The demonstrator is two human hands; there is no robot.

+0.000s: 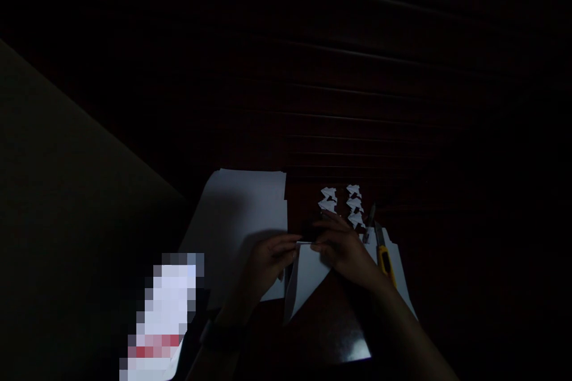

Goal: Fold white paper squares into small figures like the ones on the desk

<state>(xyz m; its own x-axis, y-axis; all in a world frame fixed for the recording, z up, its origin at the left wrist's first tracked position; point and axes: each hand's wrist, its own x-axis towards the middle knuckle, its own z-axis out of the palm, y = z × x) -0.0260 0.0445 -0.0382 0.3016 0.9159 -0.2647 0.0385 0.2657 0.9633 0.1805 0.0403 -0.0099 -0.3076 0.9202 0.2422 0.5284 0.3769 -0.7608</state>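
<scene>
Between my hands is a folded sheet of white paper (310, 274), its long corner pointing down towards me. My left hand (270, 256) pinches the sheet's upper left corner between thumb and fingers. At the upper right edge my right hand (342, 247) grips the same sheet, with some fingers reaching out past it. Just beyond the right hand, small folded white paper figures (328, 193) stand in two columns on the dark table. The nearest figures are partly covered by that hand.
A stack of white sheets (241, 208) lies left of centre. On the right, a yellow box cutter (385, 261) rests on more white paper (402, 268). A bright pixelated object (167, 309) is at lower left. The dark tabletop (330, 327) is dimly lit.
</scene>
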